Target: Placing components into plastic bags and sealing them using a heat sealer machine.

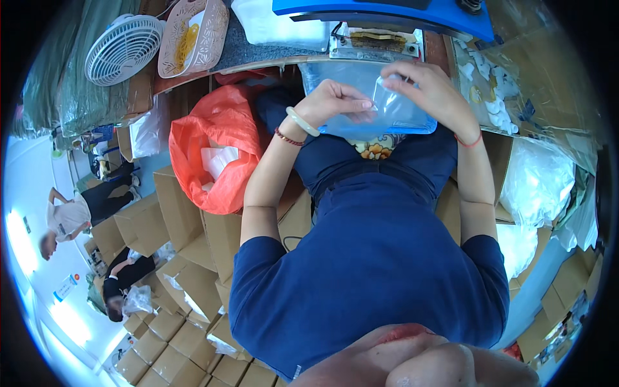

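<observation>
Over my lap, both hands work at a small clear plastic bag (388, 98). My left hand (336, 105), with a pale bangle and a beaded bracelet at the wrist, pinches its left side between thumb and fingers. My right hand (429, 90), a red cord round its wrist, is closed on the bag's upper edge. Whatever the bag may contain cannot be made out. Beneath the hands, a blue-edged translucent tray or sheet (419, 124) rests across my thighs, against the table's front edge.
Ahead stands a blue machine (380, 11) with a metal base. To its left are a pink basket (173, 48) with yellow rubber bands and a white fan (124, 51). A red bag (219, 116) hangs beside my left arm. Cardboard boxes (187, 284) and two people are behind.
</observation>
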`<control>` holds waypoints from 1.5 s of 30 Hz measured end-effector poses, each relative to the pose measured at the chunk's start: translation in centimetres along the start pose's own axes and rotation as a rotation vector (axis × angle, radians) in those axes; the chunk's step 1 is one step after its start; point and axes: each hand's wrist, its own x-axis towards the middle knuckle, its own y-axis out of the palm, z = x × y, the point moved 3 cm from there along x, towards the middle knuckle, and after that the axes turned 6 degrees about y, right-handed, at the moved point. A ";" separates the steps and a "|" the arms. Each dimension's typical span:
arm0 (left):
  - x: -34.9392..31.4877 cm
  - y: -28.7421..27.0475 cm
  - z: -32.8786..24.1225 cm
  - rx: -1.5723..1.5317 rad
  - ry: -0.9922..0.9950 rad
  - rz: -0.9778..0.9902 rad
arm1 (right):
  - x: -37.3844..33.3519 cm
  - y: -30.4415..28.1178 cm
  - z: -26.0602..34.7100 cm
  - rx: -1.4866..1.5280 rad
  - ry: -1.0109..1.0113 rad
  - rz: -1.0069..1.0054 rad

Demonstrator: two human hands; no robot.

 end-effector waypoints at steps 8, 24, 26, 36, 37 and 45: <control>6.8 -2.0 0.7 -0.522 0.063 -0.211 | -4.1 -4.2 -5.0 -0.641 0.310 -0.735; -1.6 -11.4 1.6 1.448 0.737 -0.715 | -6.5 -4.3 -6.3 -0.508 0.247 -0.866; -2.5 -9.7 0.1 1.172 0.659 -0.817 | -5.9 -2.7 -3.3 -0.015 0.234 -0.694; -3.6 -2.4 -2.0 0.506 0.416 -0.521 | -1.4 0.7 5.0 0.179 -0.193 -0.480; -3.5 -1.6 -2.2 0.458 0.401 -0.465 | -1.2 0.8 4.9 0.114 -0.235 -0.446; -1.0 -0.9 -0.3 -0.003 -0.059 0.089 | 0.1 0.1 1.3 0.037 -0.050 0.092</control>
